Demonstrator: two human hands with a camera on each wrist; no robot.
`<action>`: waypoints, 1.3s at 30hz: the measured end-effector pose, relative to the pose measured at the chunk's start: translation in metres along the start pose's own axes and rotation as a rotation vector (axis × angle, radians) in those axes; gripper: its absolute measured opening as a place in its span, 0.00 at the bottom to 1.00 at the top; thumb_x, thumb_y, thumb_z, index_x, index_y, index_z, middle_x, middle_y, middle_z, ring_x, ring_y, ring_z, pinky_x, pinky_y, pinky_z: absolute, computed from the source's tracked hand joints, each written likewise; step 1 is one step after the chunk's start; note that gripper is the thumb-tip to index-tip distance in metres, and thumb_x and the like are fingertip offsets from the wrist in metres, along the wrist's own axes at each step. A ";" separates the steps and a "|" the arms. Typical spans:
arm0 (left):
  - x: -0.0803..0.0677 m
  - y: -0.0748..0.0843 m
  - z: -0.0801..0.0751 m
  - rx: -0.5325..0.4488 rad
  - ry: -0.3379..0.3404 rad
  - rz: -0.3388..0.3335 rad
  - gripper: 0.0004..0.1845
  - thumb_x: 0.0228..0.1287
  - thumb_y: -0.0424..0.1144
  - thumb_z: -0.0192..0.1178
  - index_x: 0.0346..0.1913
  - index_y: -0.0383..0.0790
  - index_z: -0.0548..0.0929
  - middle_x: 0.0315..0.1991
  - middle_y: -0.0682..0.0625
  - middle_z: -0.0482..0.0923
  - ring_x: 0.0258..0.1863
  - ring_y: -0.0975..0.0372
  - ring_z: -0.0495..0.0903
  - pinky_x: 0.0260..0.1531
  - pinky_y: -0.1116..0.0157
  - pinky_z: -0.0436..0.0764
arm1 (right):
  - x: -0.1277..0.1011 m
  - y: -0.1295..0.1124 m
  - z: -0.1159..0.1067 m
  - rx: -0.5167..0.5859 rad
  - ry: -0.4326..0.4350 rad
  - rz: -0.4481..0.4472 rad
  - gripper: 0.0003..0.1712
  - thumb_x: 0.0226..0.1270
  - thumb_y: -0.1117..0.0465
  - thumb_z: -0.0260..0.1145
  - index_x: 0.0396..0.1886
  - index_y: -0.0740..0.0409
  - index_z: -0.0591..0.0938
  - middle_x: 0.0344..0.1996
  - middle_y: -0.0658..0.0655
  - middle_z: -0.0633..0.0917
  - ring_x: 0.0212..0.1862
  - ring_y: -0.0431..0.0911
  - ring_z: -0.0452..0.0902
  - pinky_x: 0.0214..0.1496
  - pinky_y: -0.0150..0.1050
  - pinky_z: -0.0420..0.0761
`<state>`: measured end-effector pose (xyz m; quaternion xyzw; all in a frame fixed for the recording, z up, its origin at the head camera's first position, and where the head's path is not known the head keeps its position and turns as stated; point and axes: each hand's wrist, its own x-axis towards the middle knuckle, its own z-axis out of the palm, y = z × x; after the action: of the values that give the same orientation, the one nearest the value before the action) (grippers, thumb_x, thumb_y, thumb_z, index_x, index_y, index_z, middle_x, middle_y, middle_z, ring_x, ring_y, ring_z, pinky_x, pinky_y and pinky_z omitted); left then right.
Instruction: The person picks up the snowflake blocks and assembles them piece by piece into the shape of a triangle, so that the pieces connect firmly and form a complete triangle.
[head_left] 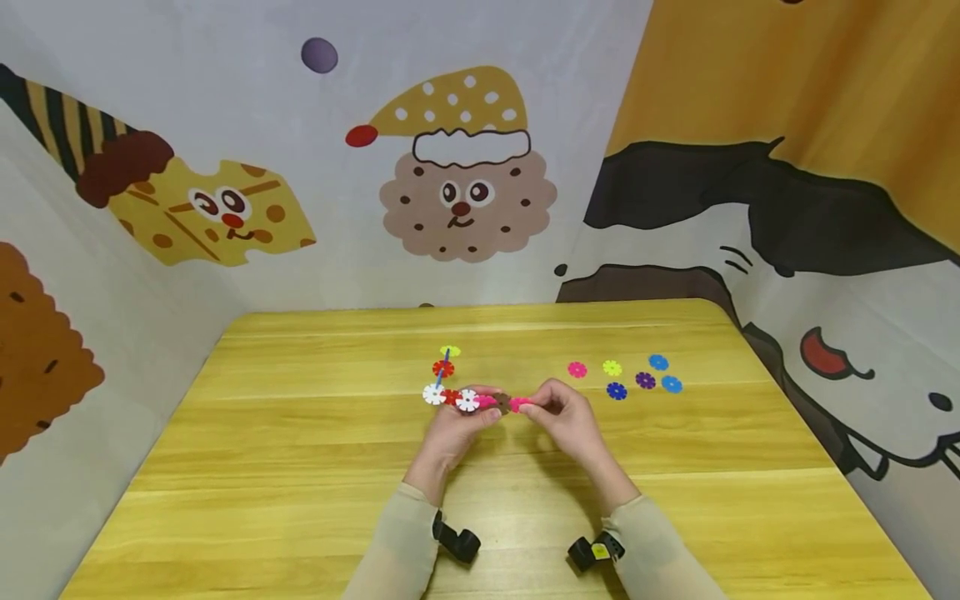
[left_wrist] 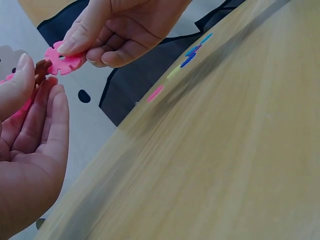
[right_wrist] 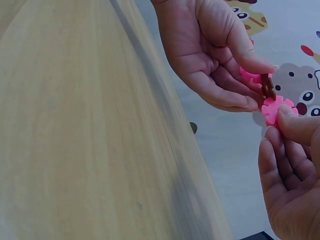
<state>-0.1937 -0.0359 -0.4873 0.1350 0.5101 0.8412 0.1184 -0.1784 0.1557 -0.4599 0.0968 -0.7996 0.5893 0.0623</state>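
In the head view a chain of slotted plastic snowflake discs stretches between both hands. My left hand (head_left: 453,435) grips the chain from below, thumb near the brown disc (head_left: 502,403). Thumb and fingers of my right hand (head_left: 567,417) pinch a pink disc (head_left: 517,405) at the chain's right end. Both wrist views show this pink disc (left_wrist: 62,59) meeting the brown disc (right_wrist: 268,86) edge to edge. Leftward along the chain come another pink disc, a white disc (head_left: 468,401) and a red disc; from the white corner disc (head_left: 433,394) a branch runs to a yellow-green disc (head_left: 450,351).
Several loose discs lie on the wooden table (head_left: 315,483) right of the hands: a pink one (head_left: 577,369), a yellow-green one (head_left: 612,367), a purple one (head_left: 646,381) and blue ones (head_left: 658,362). Cartoon-printed cloth (head_left: 262,108) hangs behind the table and at its sides.
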 end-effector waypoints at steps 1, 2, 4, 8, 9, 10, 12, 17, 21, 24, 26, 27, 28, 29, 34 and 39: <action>0.000 0.000 0.000 0.000 0.004 -0.001 0.18 0.52 0.20 0.61 0.42 0.44 0.82 0.42 0.49 0.82 0.43 0.59 0.79 0.45 0.64 0.77 | 0.000 0.000 0.000 0.002 0.002 -0.006 0.07 0.54 0.65 0.71 0.26 0.57 0.78 0.24 0.54 0.81 0.27 0.46 0.75 0.28 0.33 0.77; 0.000 0.000 0.000 0.003 0.009 -0.002 0.18 0.52 0.20 0.61 0.42 0.44 0.82 0.42 0.49 0.82 0.43 0.59 0.79 0.45 0.65 0.77 | 0.000 0.000 0.000 0.002 0.004 -0.011 0.07 0.54 0.65 0.70 0.26 0.58 0.78 0.24 0.54 0.81 0.27 0.45 0.74 0.28 0.33 0.76; 0.000 -0.001 0.001 0.000 0.011 -0.006 0.17 0.52 0.21 0.61 0.42 0.43 0.82 0.42 0.48 0.82 0.43 0.59 0.79 0.46 0.64 0.76 | 0.000 0.000 0.001 0.006 0.006 -0.023 0.07 0.54 0.65 0.70 0.25 0.58 0.78 0.24 0.54 0.80 0.26 0.45 0.74 0.27 0.33 0.76; -0.001 -0.001 0.002 -0.005 0.005 -0.011 0.16 0.52 0.21 0.61 0.43 0.40 0.82 0.43 0.46 0.81 0.44 0.57 0.79 0.48 0.63 0.76 | 0.001 0.001 0.002 0.002 0.014 -0.040 0.07 0.53 0.65 0.70 0.24 0.57 0.78 0.23 0.53 0.80 0.25 0.43 0.72 0.24 0.31 0.74; -0.001 -0.001 0.002 -0.006 0.003 -0.012 0.16 0.52 0.21 0.61 0.44 0.39 0.82 0.43 0.46 0.81 0.45 0.57 0.79 0.48 0.63 0.76 | 0.001 0.001 0.002 0.001 0.014 -0.043 0.07 0.53 0.65 0.70 0.24 0.57 0.78 0.23 0.53 0.80 0.25 0.43 0.72 0.24 0.31 0.73; -0.001 -0.002 0.002 -0.005 0.003 -0.010 0.16 0.52 0.21 0.61 0.44 0.38 0.81 0.43 0.46 0.81 0.45 0.57 0.79 0.48 0.62 0.76 | 0.001 0.001 0.002 0.001 0.014 -0.044 0.07 0.53 0.65 0.70 0.24 0.56 0.78 0.23 0.53 0.80 0.25 0.43 0.72 0.24 0.31 0.73; 0.000 -0.002 0.002 0.010 0.005 -0.005 0.16 0.52 0.21 0.62 0.45 0.35 0.80 0.43 0.45 0.81 0.44 0.56 0.79 0.48 0.62 0.76 | 0.001 0.002 0.001 0.005 0.012 -0.039 0.07 0.53 0.65 0.70 0.24 0.57 0.78 0.23 0.53 0.80 0.25 0.44 0.73 0.25 0.32 0.74; 0.000 -0.001 0.003 0.055 0.028 -0.019 0.17 0.52 0.22 0.63 0.47 0.31 0.79 0.42 0.45 0.82 0.44 0.56 0.80 0.47 0.61 0.76 | 0.002 0.005 -0.001 -0.002 -0.027 0.000 0.06 0.54 0.62 0.70 0.28 0.56 0.80 0.25 0.53 0.82 0.29 0.46 0.76 0.30 0.35 0.78; 0.000 0.001 0.005 0.058 0.032 -0.051 0.19 0.53 0.22 0.63 0.50 0.28 0.77 0.43 0.47 0.82 0.44 0.56 0.79 0.48 0.61 0.76 | 0.002 0.007 -0.003 -0.040 -0.057 0.004 0.05 0.56 0.60 0.69 0.31 0.53 0.81 0.27 0.51 0.82 0.31 0.47 0.77 0.33 0.36 0.79; 0.000 0.001 0.005 0.068 0.021 -0.067 0.21 0.54 0.22 0.61 0.53 0.26 0.75 0.44 0.48 0.82 0.45 0.57 0.79 0.50 0.61 0.74 | 0.000 0.002 -0.004 -0.038 -0.053 -0.020 0.04 0.57 0.60 0.68 0.31 0.54 0.82 0.28 0.52 0.82 0.32 0.48 0.77 0.33 0.36 0.78; 0.000 0.002 0.004 0.101 0.010 -0.075 0.22 0.54 0.23 0.62 0.55 0.28 0.74 0.46 0.47 0.81 0.46 0.57 0.79 0.51 0.61 0.74 | 0.001 0.003 -0.005 -0.025 -0.041 -0.043 0.04 0.56 0.60 0.68 0.31 0.55 0.81 0.28 0.52 0.82 0.32 0.47 0.77 0.34 0.36 0.79; 0.000 0.003 0.003 0.130 0.004 -0.077 0.23 0.54 0.23 0.63 0.55 0.29 0.75 0.47 0.47 0.81 0.46 0.56 0.79 0.51 0.61 0.74 | 0.001 0.003 -0.006 -0.018 -0.035 -0.054 0.05 0.56 0.61 0.68 0.31 0.55 0.81 0.28 0.52 0.82 0.31 0.47 0.77 0.34 0.37 0.79; 0.000 0.002 0.002 0.152 0.001 -0.070 0.23 0.53 0.24 0.64 0.55 0.30 0.75 0.47 0.45 0.80 0.46 0.55 0.79 0.51 0.60 0.74 | 0.002 0.004 -0.007 -0.010 -0.029 -0.069 0.05 0.56 0.61 0.68 0.30 0.56 0.81 0.28 0.53 0.82 0.31 0.47 0.77 0.34 0.37 0.79; -0.001 0.003 0.000 0.183 0.006 -0.074 0.23 0.52 0.26 0.65 0.54 0.31 0.77 0.47 0.44 0.80 0.46 0.55 0.79 0.50 0.60 0.74 | 0.003 0.009 -0.009 -0.005 -0.023 -0.079 0.05 0.55 0.61 0.68 0.30 0.56 0.81 0.27 0.52 0.82 0.31 0.45 0.77 0.33 0.39 0.80; 0.000 0.007 -0.015 0.315 0.036 -0.101 0.17 0.50 0.30 0.68 0.44 0.31 0.80 0.42 0.39 0.80 0.41 0.54 0.80 0.46 0.60 0.77 | 0.005 0.015 -0.022 0.018 -0.004 -0.117 0.04 0.56 0.64 0.68 0.30 0.58 0.81 0.27 0.55 0.82 0.30 0.45 0.78 0.33 0.46 0.80; 0.004 0.019 -0.032 0.312 0.089 -0.121 0.15 0.58 0.26 0.60 0.48 0.25 0.76 0.43 0.36 0.78 0.42 0.51 0.80 0.47 0.58 0.77 | 0.005 0.019 -0.034 0.018 -0.013 -0.108 0.04 0.56 0.63 0.68 0.30 0.58 0.81 0.28 0.58 0.82 0.31 0.44 0.78 0.35 0.45 0.80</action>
<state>-0.2094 -0.0699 -0.4844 0.0836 0.6464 0.7483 0.1238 -0.1882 0.1936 -0.4667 0.1444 -0.7883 0.5916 0.0878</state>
